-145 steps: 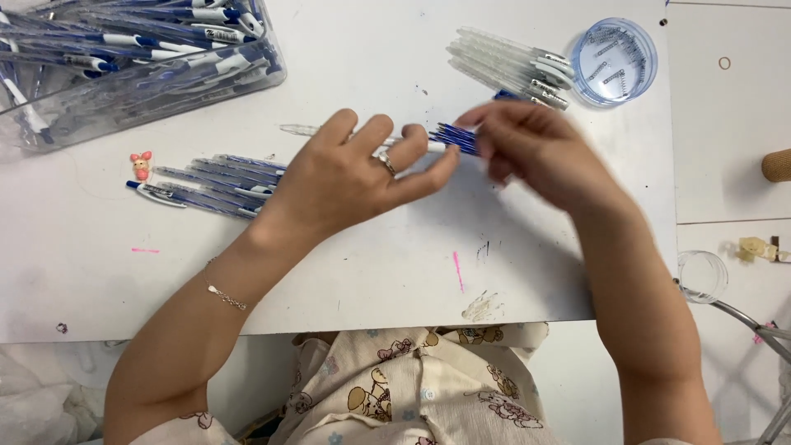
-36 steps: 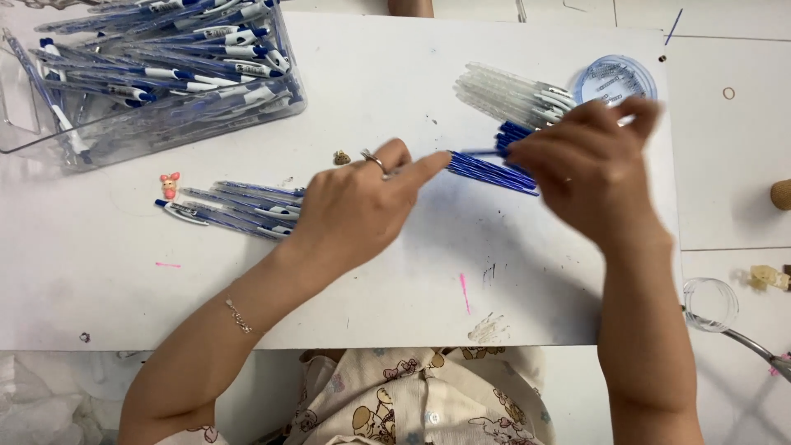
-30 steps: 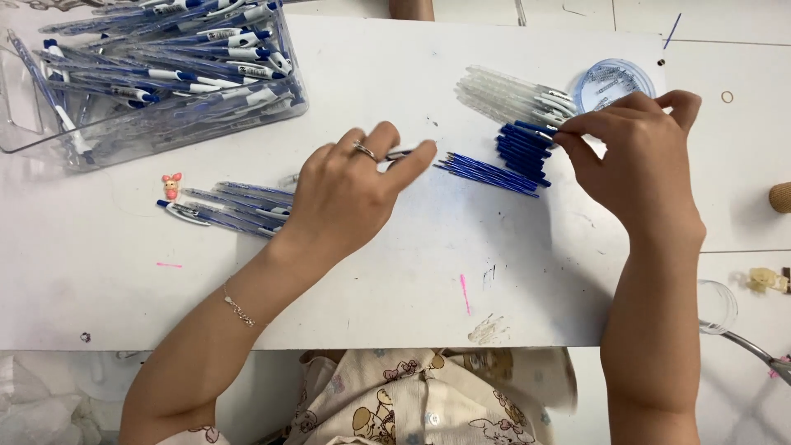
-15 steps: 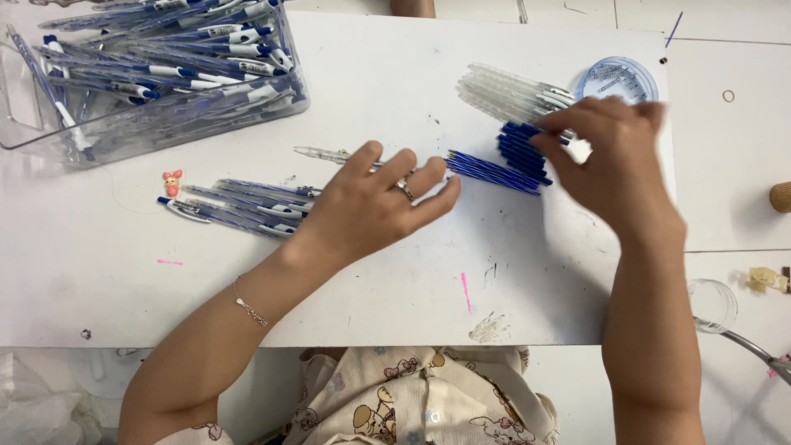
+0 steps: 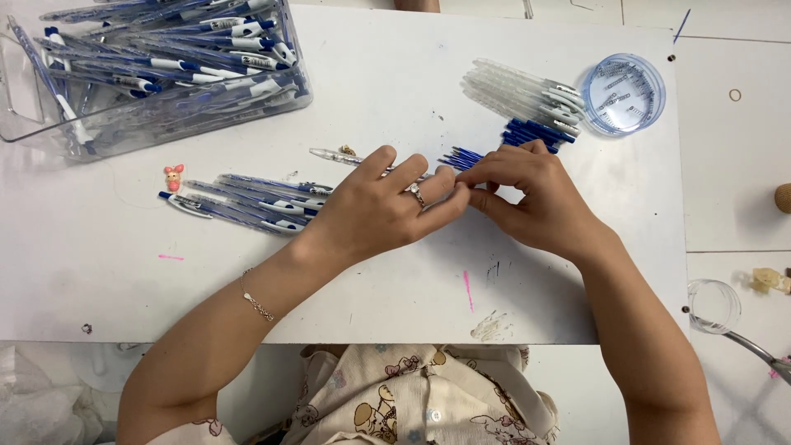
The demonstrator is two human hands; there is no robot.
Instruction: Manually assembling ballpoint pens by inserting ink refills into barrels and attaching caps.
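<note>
My left hand (image 5: 383,206) lies on the white table (image 5: 412,272) and is shut on a clear pen barrel (image 5: 331,154), whose tip sticks out to the left. My right hand (image 5: 535,198) meets the left fingertips and pinches what looks like a thin blue refill, mostly hidden by the fingers. Just behind my right hand is a pile of blue refills (image 5: 531,132). Beyond that pile lies a bundle of empty clear barrels (image 5: 515,89). Several assembled blue-and-white pens (image 5: 247,202) lie left of my left hand.
A clear plastic box (image 5: 156,70) full of pens stands at the far left. A round clear tub (image 5: 624,82) of small metal parts sits at the far right. A tiny pink figurine (image 5: 174,175) lies by the assembled pens. A clear cup (image 5: 713,305) is off the table's right edge.
My right hand came back from the refill pile toward the left hand, and the fingertips of both hands have met. The left hand stayed on the barrel.
</note>
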